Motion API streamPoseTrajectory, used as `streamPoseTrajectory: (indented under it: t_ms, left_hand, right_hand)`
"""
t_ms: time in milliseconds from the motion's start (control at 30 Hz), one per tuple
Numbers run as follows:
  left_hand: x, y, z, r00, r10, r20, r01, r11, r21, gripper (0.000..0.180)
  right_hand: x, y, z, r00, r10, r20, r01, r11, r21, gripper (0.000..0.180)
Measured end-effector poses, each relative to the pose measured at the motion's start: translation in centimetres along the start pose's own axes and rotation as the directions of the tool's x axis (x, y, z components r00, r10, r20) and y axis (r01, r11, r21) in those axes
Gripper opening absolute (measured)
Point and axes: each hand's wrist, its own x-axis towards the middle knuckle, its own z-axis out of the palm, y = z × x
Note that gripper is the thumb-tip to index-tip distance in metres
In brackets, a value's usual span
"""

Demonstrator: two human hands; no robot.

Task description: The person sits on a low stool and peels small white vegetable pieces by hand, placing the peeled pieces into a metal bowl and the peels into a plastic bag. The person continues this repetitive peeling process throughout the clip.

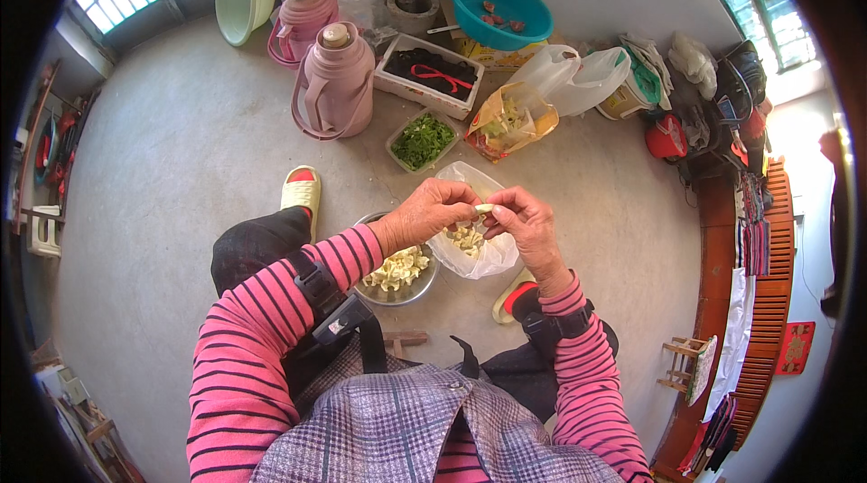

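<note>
My left hand (436, 212) and my right hand (528, 223) meet in front of me, both pinching a small pale green vegetable piece (485, 208). Its exact kind is too small to make out. Under the hands is a thin, whitish plastic bag (495, 259), spread wide, with pale cut pieces (467, 239) inside. Beside it on the left, partly covered by my left forearm, a round metal bowl (422, 292) holds a heap of curled, cream-yellow pieces (397, 271).
Beyond the bag stand a tub of chopped greens (423, 142), a printed bag (508, 125), a white foam box (458, 106) and two pink thermos flasks (339, 86) (305, 9). A teal basin (501, 9) sits by the wall. A wooden bench (768, 275) runs along the right.
</note>
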Motion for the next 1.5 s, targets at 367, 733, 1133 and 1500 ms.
streamPoseTrajectory:
  t_ms: [367, 733, 1133, 1500]
  left_hand:
    - [0.1, -0.3, -0.1, 0.999, -0.022, 0.030, 0.023, 0.999, -0.044, 0.014]
    - [0.3, -0.8, -0.3, 0.995, -0.045, 0.091, 0.042, 0.999, 0.029, 0.012]
    - [0.2, -1.0, -0.1, 0.998, -0.051, 0.042, 0.042, 0.979, 0.201, 0.012]
    - [0.1, -0.8, -0.3, 0.996, -0.086, -0.028, 0.086, 0.996, -0.022, 0.019]
  right_hand:
    - [-0.2, -0.4, -0.2, 0.999, 0.037, 0.040, -0.037, 0.999, -0.013, 0.017]
    - [-0.2, -0.9, -0.7, 0.969, 0.208, 0.136, -0.195, 0.975, -0.104, 0.017]
    - [-0.6, -0.2, -0.1, 0.989, 0.118, 0.089, -0.086, 0.949, -0.303, 0.012]
    - [0.1, 0.5, -0.4, 0.996, 0.089, -0.011, -0.088, 0.993, 0.078, 0.020]
